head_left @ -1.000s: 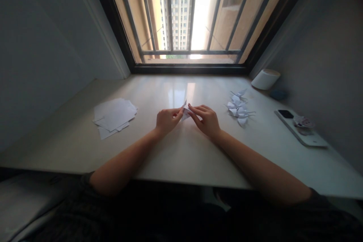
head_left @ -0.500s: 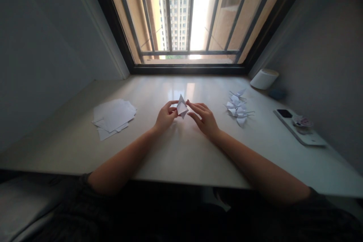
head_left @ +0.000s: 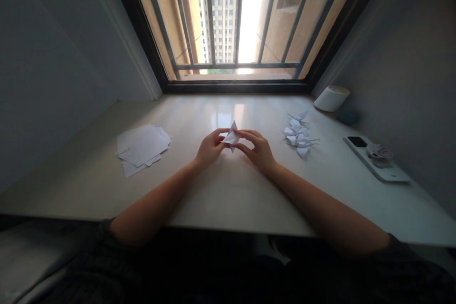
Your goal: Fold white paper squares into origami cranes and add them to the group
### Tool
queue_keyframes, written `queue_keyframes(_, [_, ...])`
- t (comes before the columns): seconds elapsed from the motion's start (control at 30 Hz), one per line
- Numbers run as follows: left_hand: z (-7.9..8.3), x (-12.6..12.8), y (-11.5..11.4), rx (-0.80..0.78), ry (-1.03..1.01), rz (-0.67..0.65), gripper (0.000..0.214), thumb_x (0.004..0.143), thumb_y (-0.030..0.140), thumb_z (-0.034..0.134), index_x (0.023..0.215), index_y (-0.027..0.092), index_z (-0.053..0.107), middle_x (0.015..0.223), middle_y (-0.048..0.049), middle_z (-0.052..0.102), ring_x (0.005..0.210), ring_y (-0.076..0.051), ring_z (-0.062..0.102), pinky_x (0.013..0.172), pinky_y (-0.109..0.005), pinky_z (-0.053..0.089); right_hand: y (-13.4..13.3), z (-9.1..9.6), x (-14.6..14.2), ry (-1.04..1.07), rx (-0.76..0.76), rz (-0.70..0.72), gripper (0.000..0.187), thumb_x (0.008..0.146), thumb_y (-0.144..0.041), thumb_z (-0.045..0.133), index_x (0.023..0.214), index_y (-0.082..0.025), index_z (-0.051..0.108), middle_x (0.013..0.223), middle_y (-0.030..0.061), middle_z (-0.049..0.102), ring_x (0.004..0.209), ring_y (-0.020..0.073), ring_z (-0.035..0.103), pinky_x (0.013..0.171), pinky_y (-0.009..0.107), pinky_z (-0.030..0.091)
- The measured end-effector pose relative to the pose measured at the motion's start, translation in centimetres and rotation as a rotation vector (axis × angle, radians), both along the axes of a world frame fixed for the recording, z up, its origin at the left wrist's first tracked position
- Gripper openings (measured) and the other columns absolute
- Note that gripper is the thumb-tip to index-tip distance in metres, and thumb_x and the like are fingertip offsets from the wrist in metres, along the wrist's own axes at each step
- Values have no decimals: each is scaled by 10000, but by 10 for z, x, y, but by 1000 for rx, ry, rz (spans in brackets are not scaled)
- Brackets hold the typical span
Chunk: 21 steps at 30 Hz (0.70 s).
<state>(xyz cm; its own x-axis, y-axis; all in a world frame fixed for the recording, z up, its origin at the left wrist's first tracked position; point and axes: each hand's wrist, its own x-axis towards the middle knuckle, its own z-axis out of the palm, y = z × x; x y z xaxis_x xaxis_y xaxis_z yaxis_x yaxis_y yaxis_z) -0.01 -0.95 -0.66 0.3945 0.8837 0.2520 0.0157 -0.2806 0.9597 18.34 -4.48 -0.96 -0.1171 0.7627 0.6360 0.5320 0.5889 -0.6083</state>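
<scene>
Pinching small pointed folded white paper piece (head_left: 232, 138) from both sides: left hand (head_left: 209, 147), right hand (head_left: 261, 153), fingertips on it, over pale glossy tabletop (head_left: 228, 199). Loose white paper sheets (head_left: 147, 145) left; folded white paper figures (head_left: 301, 139) right.

The left grip (head_left: 209, 148) is pinching the folded paper (head_left: 232, 138) from its left, while the right grip (head_left: 259, 150) is holding thumb and fingertips against its right side. Both bare forearms (head_left: 156, 198) are slanting inward, converging toward the paper.
</scene>
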Motion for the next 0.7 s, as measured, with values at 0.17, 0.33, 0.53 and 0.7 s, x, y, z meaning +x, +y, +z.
queue_keyframes(0.17, [-4,0,-1,50,45,-34,377,816,238,623,1178,140,589,970,-96,721,834,-190,706,758,-313,573,0,-1,0,10,-28,-11,369,828,-369,665,1191,-304,648,1080,52,700,972,218,637,878,391,516])
queue_keyframes(0.33, [-6,0,-1,40,60,-54,387,814,256,636,1176,132,582,936,-100,728,796,-186,711,742,-311,573,-1,-1,1,62,-35,-23,300,825,-348,672,1121,-304,692,1031,39,716,923,202,651,844,366,525])
queue_keyframes(0.53, [-4,-1,-3,124,169,-14,374,838,228,590,1205,158,576,891,-72,733,773,-167,708,739,-284,569,-4,2,-1,100,-45,-20,273,822,-320,668,1089,-286,711,981,46,718,877,192,655,792,350,536])
queue_keyframes(0.7, [4,-2,-9,316,318,71,402,826,266,621,1225,221,600,1065,-75,701,841,-163,699,769,-284,569,-4,3,-2,165,-74,-26,272,813,-347,662,1064,-261,721,943,49,711,771,166,632,646,297,531])
